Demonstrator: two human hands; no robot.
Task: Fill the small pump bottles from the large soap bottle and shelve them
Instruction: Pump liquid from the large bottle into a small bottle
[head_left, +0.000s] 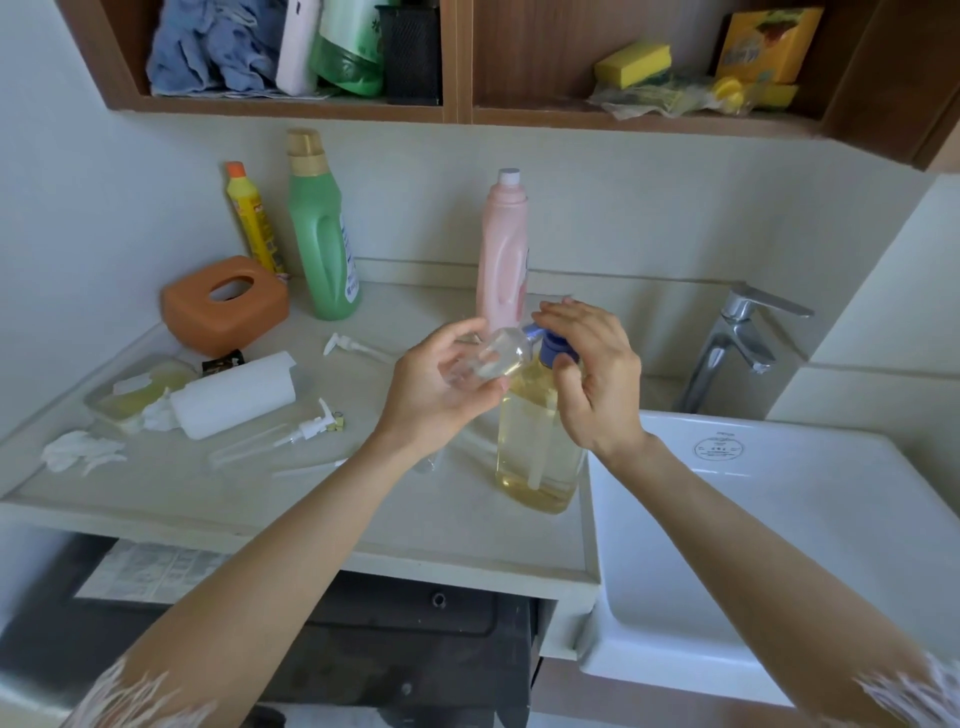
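While our left hand (447, 384) grips a small clear bottle (493, 358) tilted on its side at the centre of the frame, we hold its open neck against the blue spout of the large soap bottle (540, 441), which stands on the counter (363, 530) just left of the sink (779, 519). Our right hand (592, 374) rests over the blue pump head (558, 351), fingers loosely curved on top of it; whether it is pressing we cannot tell. The small bottle looks nearly empty, so filling seems barely begun.

The risk, as we judge it, lies at the meeting of spout and neck: the opening is narrow and the bottle is held aslant, so a firm press could send soap over the rim and onto our fingers. A slick bottle could then slip from the grip. Another small pump bottle (270, 441) lies at centre left with loose pump tops (353, 347) nearby, and the shelf (291, 104) at the top is already crowded.
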